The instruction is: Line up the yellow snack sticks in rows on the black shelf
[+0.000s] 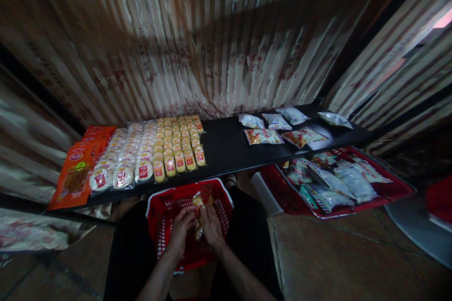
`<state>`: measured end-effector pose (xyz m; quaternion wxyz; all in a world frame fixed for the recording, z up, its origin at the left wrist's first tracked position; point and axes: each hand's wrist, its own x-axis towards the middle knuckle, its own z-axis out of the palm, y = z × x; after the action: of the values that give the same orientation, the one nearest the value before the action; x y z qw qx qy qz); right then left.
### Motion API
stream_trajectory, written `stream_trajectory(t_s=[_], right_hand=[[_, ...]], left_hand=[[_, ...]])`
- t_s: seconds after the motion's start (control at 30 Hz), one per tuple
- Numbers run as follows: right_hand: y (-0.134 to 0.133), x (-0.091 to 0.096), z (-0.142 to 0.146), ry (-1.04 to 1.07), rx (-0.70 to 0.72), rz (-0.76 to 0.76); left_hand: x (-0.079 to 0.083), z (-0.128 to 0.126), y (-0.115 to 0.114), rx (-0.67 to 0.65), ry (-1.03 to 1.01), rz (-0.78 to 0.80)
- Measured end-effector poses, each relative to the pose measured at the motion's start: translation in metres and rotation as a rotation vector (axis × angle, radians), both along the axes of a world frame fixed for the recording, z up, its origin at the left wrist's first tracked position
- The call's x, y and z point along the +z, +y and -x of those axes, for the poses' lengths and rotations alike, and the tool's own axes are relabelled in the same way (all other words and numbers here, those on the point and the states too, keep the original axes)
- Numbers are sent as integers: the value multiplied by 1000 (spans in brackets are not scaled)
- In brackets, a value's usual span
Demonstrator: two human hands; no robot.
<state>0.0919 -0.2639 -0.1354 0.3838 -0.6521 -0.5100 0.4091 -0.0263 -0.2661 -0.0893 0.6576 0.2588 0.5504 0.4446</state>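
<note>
Over the red plastic basket (226, 193) between my knees, my left hand (183, 228) and my right hand (211, 226) come together around a yellow wrapped snack cake (198, 198). The right fingers are closed on its wrapper. My left fingertips pinch at its other side. Part of the cake and its wrapper is covered by my fingers. On the black shelf (226, 148) in front stand tight rows of yellow wrapped snack cakes (180, 162), beside rows of round white wrapped cakes (123, 176).
Orange snack bags (76, 169) overlap at the shelf's left end. Several white snack bags (263, 137) lie spread on its right half. Below, at right, a second red basket (399, 193) holds more bags. Striped curtains (212, 47) hang behind the shelf.
</note>
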Motion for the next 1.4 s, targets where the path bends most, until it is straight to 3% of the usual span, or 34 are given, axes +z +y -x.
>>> stream_trajectory(t_s=[0.13,0.37,0.57,0.83,1.1,1.4], right_hand=[[5,1,-7,97,-109,-83],[11,10,-18,246,-221,-121],[12,21,-27,238,-263,-182],[22,21,-43,152,-263,-240],[51,52,-68,59,-268,-344],[94,60,-90,34,-237,-359]], left_hand=[[12,-9,5,-46,30,-62],[21,-25,10,-108,87,-157],[26,-36,17,-138,111,-219],[31,-48,30,-184,123,-357],[67,-73,54,-187,158,-467],[74,-93,90,-156,217,-501]])
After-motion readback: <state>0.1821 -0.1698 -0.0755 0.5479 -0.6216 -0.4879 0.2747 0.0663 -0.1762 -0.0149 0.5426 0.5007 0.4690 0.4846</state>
